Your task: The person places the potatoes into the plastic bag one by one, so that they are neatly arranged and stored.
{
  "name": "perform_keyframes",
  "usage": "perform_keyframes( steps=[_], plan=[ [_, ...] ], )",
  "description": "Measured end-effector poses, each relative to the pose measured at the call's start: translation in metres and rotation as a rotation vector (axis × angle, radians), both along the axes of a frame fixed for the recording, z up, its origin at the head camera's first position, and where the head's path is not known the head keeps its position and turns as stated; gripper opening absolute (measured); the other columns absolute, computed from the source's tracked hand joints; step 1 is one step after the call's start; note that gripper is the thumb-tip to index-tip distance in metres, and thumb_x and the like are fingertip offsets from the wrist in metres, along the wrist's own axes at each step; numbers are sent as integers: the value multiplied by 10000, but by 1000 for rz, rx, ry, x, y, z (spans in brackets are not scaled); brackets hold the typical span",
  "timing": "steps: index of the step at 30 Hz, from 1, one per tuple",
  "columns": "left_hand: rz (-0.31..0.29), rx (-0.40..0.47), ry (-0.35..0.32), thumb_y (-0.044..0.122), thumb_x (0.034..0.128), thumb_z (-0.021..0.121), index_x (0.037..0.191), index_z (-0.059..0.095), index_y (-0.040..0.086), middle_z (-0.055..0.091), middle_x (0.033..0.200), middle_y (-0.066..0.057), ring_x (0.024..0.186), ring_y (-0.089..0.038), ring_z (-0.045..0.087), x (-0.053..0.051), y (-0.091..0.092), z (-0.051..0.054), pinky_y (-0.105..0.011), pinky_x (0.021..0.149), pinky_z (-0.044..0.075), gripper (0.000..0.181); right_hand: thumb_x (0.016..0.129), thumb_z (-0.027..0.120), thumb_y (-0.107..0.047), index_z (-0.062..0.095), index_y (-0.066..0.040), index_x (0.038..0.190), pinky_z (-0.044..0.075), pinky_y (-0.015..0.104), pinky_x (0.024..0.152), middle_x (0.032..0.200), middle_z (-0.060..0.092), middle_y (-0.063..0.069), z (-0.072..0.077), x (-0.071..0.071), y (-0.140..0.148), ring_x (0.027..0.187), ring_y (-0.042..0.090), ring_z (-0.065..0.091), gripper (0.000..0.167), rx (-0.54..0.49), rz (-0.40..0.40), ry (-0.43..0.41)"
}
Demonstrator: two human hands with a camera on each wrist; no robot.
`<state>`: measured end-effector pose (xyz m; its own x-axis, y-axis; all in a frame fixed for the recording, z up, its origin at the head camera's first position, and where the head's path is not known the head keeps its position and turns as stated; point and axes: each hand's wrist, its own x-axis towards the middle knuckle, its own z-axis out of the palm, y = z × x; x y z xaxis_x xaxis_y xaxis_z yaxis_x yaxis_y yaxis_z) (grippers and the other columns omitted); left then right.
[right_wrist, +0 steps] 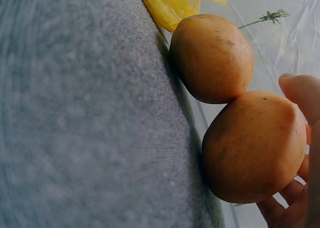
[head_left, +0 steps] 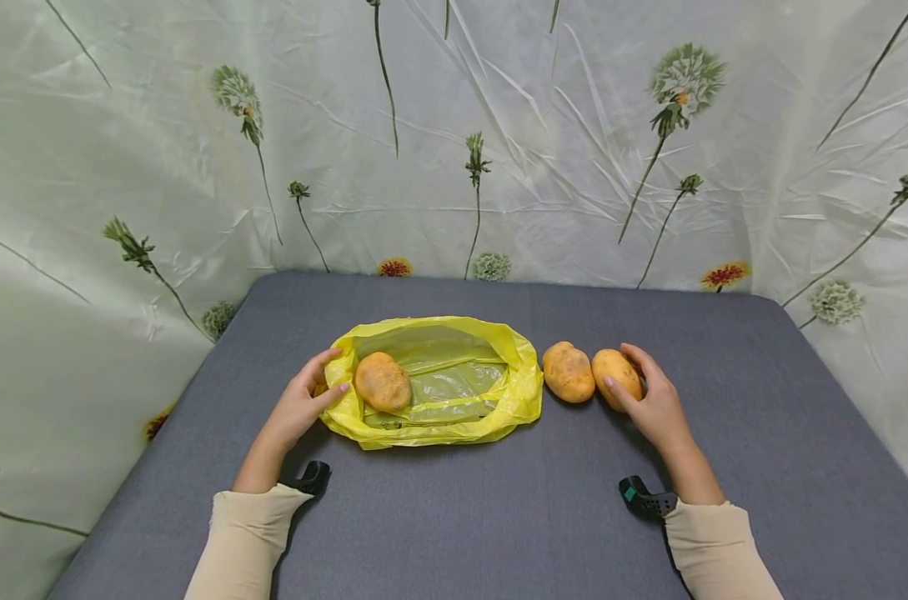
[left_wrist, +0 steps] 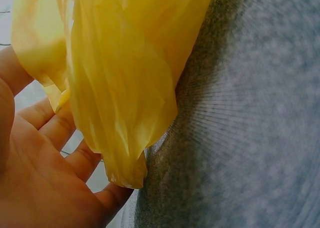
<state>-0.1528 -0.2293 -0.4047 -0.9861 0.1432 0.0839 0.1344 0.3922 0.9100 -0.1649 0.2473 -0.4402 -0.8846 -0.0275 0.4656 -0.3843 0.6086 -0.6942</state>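
Observation:
A yellow plastic bag [head_left: 524,392] lies on the table with its mouth spread wide, and one potato [head_left: 383,382] is inside at its left end. My left hand [head_left: 303,400] holds the bag's left rim, thumb over the edge and fingers outside; the left wrist view shows the fingers [left_wrist: 60,128] behind the yellow film. To the right of the bag, two potatoes sit side by side, touching. My right hand [head_left: 654,407] has thumb and fingers around the right-hand potato [head_left: 617,375], which rests on the table. The other potato [head_left: 569,372] lies between it and the bag.
The grey table [head_left: 454,525] stands against a pale curtain [head_left: 423,200] printed with flowers, which also hangs along the sides. Black wrist mounts [head_left: 644,497] sit at both cuffs.

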Motion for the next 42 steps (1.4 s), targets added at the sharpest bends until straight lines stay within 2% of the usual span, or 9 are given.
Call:
perform_keyframes(
  steps=[6,12,14,21,27,30,42],
  plan=[
    [1,-4,6,31,865,573,1343,326,-20,498,965,-215,786,-223,443,0,0,0,-244,618,404,541,782,690,-97,450,5,1263,286,134,819,1216,489,187,-4,-1,2,1040,290,466,547,15,-15,-13],
    [-1,-14,7,41,866,575,1347,322,-16,501,1013,-226,820,-236,440,0,0,0,-242,639,403,546,778,697,-132,451,-17,1268,327,410,797,1205,474,215,-6,0,3,1025,323,455,560,18,-32,-47],
    [-2,-14,5,43,866,575,1348,321,-15,501,1009,-228,818,-239,441,0,0,0,-242,639,403,547,782,693,-142,448,-18,1270,321,457,782,1201,468,226,-6,1,3,1016,334,452,560,18,-33,-61],
    [-7,-5,4,46,868,575,1349,317,-15,502,998,-222,816,-234,451,-1,0,-1,-240,641,409,550,791,685,-139,464,-9,1256,325,351,758,1155,497,227,-8,1,1,962,310,472,531,12,-62,-66],
    [-9,12,7,25,862,574,1345,319,-25,499,978,-223,799,-237,455,0,-1,-1,-236,625,414,548,783,691,-161,482,-3,1233,339,387,734,1129,505,241,-8,0,0,923,319,481,521,-7,-85,-21],
    [-5,18,6,18,859,575,1342,325,-23,496,957,-216,788,-242,449,0,-1,-2,-236,616,410,546,776,699,-175,498,-6,1221,347,358,724,1117,513,229,-8,0,-1,899,290,484,517,-25,-99,15],
    [2,20,0,14,858,575,1341,328,-24,487,937,-204,771,-226,443,0,-1,-1,-230,609,404,544,721,715,-24,531,-2,1197,325,149,699,1116,541,206,-7,0,-1,887,268,496,511,-35,-157,64]
  ],
)
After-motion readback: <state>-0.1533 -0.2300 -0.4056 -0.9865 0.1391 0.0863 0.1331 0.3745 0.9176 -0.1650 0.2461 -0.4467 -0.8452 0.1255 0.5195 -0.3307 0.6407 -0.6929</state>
